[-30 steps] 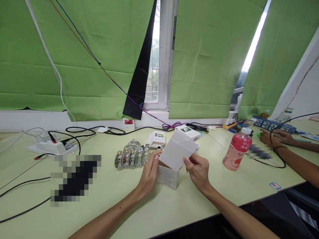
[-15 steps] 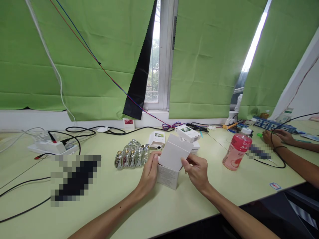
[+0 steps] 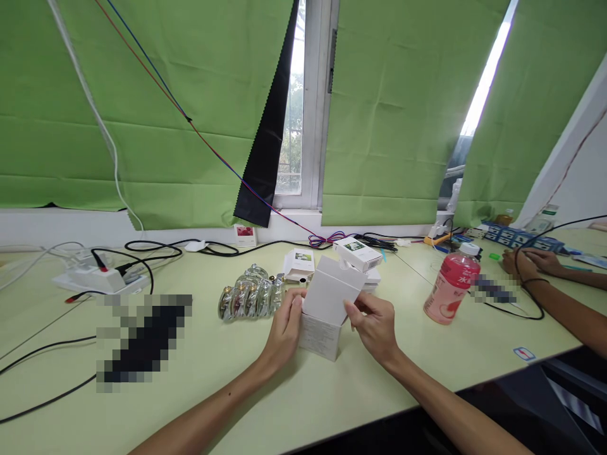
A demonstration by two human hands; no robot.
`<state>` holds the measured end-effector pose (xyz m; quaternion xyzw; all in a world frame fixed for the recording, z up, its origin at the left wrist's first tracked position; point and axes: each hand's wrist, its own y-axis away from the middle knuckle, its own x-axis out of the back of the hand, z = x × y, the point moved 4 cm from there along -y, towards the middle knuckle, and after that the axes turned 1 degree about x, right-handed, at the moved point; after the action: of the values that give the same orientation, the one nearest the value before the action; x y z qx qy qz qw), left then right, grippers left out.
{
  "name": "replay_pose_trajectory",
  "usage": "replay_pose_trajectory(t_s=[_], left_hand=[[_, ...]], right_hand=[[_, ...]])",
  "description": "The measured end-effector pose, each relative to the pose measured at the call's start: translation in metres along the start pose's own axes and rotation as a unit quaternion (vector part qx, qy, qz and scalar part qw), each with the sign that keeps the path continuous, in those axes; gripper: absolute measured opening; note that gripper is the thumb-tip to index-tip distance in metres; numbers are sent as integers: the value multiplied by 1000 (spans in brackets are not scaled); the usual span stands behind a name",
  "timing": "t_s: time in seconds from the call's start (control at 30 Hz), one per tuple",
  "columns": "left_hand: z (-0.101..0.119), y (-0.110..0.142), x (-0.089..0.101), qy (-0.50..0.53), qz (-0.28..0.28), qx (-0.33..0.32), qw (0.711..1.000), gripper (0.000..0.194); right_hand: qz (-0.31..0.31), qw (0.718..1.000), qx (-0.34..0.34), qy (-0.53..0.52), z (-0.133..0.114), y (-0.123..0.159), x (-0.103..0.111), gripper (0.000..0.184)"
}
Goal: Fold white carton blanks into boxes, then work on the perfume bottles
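A small pale carton (image 3: 318,341) of thin card is between the two hands, in from the near edge of the table (image 3: 227,398), around the middle of its length. Fine print covers its near face; its contents are hidden. A smooth white panel (image 3: 332,294), creased across near its top, slopes up from the carton's mouth. The right hand (image 3: 374,318) pinches the panel's right edge between thumb and bent fingers. The left hand (image 3: 283,319) lies along the carton's left side, fingers close together; whether it grips cannot be told.

Beyond the left hand, towards the table's far edge, glossy round metallic pieces (image 3: 249,298) stand in a row, wrapped in crinkled clear film. Behind the carton sits an opened white box (image 3: 300,265), with flat white boxes (image 3: 359,254) stacked just beside it. Right of these, a plastic bottle (image 3: 453,287) contains pink drink under a white cap. A co-worker's hands (image 3: 531,260) are towards the table's far right corner.
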<state>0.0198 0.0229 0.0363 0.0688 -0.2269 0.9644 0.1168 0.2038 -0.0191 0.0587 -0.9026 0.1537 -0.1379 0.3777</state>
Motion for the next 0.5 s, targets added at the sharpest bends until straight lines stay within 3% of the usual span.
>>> replay_pose_trajectory(t_s=[0.5], left_hand=[[-3,-1,3,11,-3,-7,1000,31]], right_hand=[[-14,1000,6,-25,-1,-1,-1,33]])
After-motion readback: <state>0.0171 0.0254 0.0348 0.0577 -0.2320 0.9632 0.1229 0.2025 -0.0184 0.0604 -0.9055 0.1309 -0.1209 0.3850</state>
